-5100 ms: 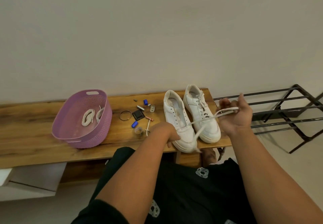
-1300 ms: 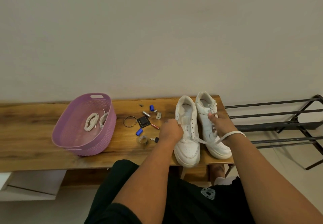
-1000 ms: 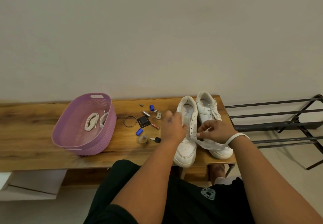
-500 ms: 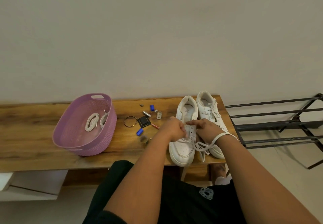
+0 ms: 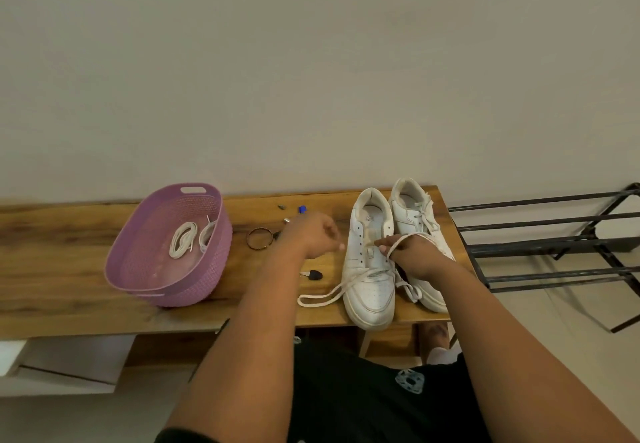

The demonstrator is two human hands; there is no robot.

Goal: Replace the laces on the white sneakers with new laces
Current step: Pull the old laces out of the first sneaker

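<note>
I am looking down on a wooden bench [image 5: 69, 269] set against a plain pale wall [image 5: 311, 62], with a black metal rack [image 5: 554, 245] on the floor to the right of it. I take the purple basket [image 5: 138, 269] as my landmark.

Well right of the basket, at the bench's right end, stand the two white sneakers: the near sneaker [image 5: 369, 269] with its toe at the front edge, the far sneaker [image 5: 415, 214] touching its right side and partly hidden behind my right hand [image 5: 414, 255]. That hand has its fingers curled, pinching at the near sneaker's eyelets, with a white lace [image 5: 408, 236] looped over its back. My left hand [image 5: 311, 235], between the basket and the sneakers, is closed with the fingertips pinched together; it is blurred, so I cannot make out whether lace is in the pinch. A loose end of lace [image 5: 318, 299] trails from the near sneaker's toe toward the basket.

Inside the basket lie two coiled white laces [image 5: 181, 243].

Just right of the basket is a ring [image 5: 258, 238]; further right a small black key [image 5: 313, 274], and behind my left hand a blue piece [image 5: 302, 209] and other bits too small to name. My forearms cover the bench's front edge below the sneakers.
</note>
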